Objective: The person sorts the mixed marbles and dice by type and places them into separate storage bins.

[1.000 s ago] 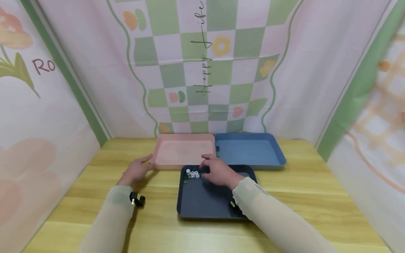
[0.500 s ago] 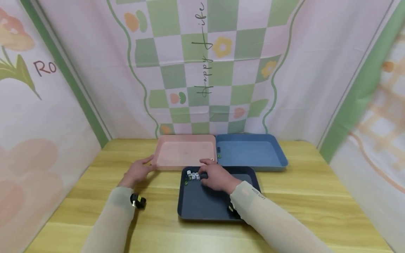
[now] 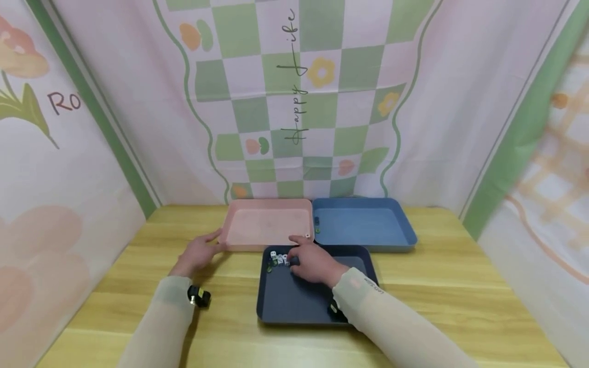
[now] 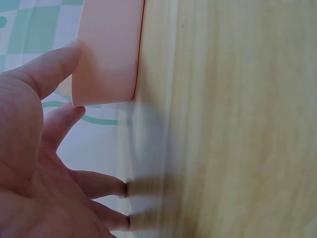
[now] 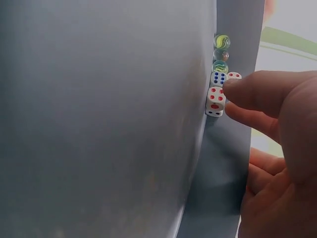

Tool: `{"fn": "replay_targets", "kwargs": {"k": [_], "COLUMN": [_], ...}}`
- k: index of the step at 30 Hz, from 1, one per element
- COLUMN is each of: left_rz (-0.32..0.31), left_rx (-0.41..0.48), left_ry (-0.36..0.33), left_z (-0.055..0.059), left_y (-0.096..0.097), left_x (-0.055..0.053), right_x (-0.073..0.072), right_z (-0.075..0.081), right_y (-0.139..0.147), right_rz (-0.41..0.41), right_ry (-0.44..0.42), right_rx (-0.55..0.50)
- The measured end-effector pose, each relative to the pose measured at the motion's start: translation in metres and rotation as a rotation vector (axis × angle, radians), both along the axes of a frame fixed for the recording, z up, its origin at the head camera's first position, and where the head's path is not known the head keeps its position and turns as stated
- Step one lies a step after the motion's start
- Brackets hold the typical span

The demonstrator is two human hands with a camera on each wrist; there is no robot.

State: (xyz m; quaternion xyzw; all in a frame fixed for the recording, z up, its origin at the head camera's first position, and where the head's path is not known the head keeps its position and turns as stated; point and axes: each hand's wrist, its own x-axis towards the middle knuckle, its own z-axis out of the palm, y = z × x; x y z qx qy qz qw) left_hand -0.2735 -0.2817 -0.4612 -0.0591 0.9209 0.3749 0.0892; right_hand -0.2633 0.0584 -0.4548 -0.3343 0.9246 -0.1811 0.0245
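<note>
In the head view my right hand [image 3: 314, 262] reaches into the dark tray [image 3: 294, 306], at its far left corner. There, white dice [image 3: 280, 259] lie bunched together. In the right wrist view, thumb and index finger pinch a die with red dots [image 5: 216, 94] close over the others. Glass marbles [image 5: 221, 41] line the tray wall beside the dice. My left hand [image 3: 199, 252] is at the near left corner of the pink tray [image 3: 269, 220]. In the left wrist view its straight thumb touches the tray's front wall and the index fingertip its corner; the other fingers spread toward the tabletop.
Another die [image 3: 308, 235] lies in the pink tray's near right corner. A blue tray [image 3: 363, 222] adjoins it on the right, with small dark blue and green pieces [image 3: 317, 225] along its left wall. A printed curtain [image 3: 299, 128] hangs behind the wooden table [image 3: 221, 327].
My right hand has lowered toward the dice in the dark tray, and its thumb and index finger have closed in. A die in the pink tray has come into view. The left hand stays put.
</note>
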Motion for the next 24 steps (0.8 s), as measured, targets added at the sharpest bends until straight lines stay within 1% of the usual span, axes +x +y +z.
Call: {"fn": "replay_targets", "kwargs": {"k": [5,9,12,19,24], "left_rz": [-0.006,0.006,0.012,0.022,0.02], "left_rx": [0.035,0.012,-0.006,-0.004,-0.01], "left_ry": [0.004,0.0,-0.009,-0.035,-0.023], "left_z": [-0.0002,0.0008,0.0007,-0.0014,-0.0006], "left_y": [0.0,0.0006,0.0011,0.0014,0.0013], "left_x": [0.0019,0.002,0.0012,-0.0002,0.0012], "right_x": [0.0003,0.0002,0.0011,0.0019,0.0013], "right_z": [-0.0022,-0.0019,-0.0008,-0.0005,-0.0018], "right_y": [-0.0001,-0.0001,0.0002,0.0014,0.0009], "right_rz": [0.001,0.01,0.015,0.034,0.026], "right_ry": [0.01,0.02,0.024,0.039,0.037], "right_rx": [0.015,0.027,0.015,0.008,0.017]}}
